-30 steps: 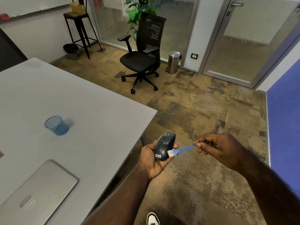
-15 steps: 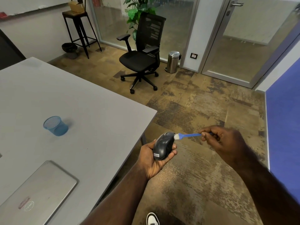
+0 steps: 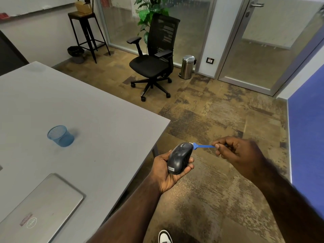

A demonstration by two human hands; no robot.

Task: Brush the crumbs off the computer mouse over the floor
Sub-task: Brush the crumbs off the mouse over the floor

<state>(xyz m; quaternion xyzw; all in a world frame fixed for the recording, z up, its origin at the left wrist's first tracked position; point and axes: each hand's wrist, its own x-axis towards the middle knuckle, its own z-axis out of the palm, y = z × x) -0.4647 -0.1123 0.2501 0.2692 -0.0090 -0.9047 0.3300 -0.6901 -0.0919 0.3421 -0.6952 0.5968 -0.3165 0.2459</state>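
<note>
Brushing is mid-run from where I sit: the left hand (image 3: 168, 170) cups the computer mouse (image 3: 179, 158) from below, fingers curled round its sides, out past the table (image 3: 98, 120) edge with the floor (image 3: 219, 123) under it. The right hand (image 3: 240, 152) pinches the blue brush (image 3: 203, 146) by the end of its handle, just right of the mouse, bristles touching the far nose near the wheel. I can't make out any crumbs at this size, so how clean it is I can't tell; I'd judge more strokes are left. Against a second ago, the bristles have climbed from the near right flank up to the front tip, and the mouse has hardly budged in the palm.
</note>
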